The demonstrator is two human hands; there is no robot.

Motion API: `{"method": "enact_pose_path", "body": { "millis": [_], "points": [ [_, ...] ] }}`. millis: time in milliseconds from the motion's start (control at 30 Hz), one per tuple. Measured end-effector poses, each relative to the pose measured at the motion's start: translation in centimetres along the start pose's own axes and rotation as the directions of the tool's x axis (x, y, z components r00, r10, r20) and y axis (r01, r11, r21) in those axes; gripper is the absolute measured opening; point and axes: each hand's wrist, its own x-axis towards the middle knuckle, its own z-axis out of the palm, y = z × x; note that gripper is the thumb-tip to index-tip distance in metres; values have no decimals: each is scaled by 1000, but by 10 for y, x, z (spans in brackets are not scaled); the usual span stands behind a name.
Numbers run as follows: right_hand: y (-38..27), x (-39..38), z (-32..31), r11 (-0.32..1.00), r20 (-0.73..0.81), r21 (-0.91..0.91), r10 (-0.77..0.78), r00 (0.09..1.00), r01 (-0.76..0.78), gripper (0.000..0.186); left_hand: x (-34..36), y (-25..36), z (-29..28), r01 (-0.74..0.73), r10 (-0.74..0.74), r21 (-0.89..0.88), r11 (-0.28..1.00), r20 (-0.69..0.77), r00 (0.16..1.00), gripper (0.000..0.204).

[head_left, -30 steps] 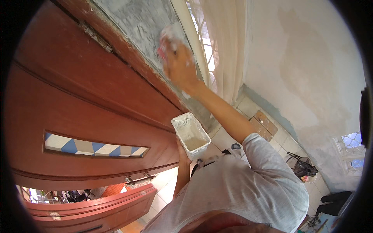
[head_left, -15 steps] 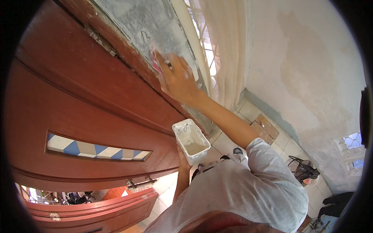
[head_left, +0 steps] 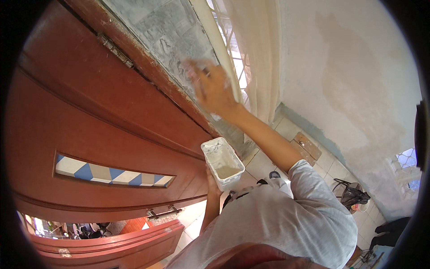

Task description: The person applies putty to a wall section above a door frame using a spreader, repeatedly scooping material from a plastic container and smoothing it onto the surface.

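Note:
My left hand (head_left: 213, 183) holds a white rectangular plastic tub (head_left: 229, 182) from its side. The tub is tilted toward me, its inner walls smeared with white paste, and more paste lies at the bottom. Up ahead, my right hand (head_left: 217, 89) is closed round a small reddish tool (head_left: 192, 71) smeared with white. Motion blurs the tool, so its exact kind cannot be made out. It is at the grey-white wall strip (head_left: 168, 49), which is patchily coated, between the door frame and the window. White smears show on my right hand too.
A red-brown door (head_left: 112, 112) with a metal hinge (head_left: 115, 50) and a patterned glass slot (head_left: 112, 171) fills the left. A sheer curtain (head_left: 264, 54) hangs right of the strip. On the tiled floor lie wooden boards (head_left: 307, 147) and a black bag (head_left: 354, 196).
My right hand has moved down and slightly right along the wall strip, nearer the tub. The left hand and tub have shifted only slightly to the right.

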Motion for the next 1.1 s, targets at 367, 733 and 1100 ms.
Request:
{"method": "enact_pose_path", "body": {
  "millis": [367, 733, 1100],
  "points": [
    [7, -3, -8, 999, 62, 33, -27, 998, 25, 50, -4, -3, 0, -28, 30, 32, 999, -47, 998, 77],
    [-8, -2, 15, 996, -63, -82, -40, 997, 35, 38, -8, 0, 7, -58, 57, 46, 997, 21, 998, 76],
    [13, 13, 18, 952, -98, -304, 0, 995, -30, 45, 2, -4, 9, -76, 76, 49, 996, 7, 997, 71]
  ]
}}
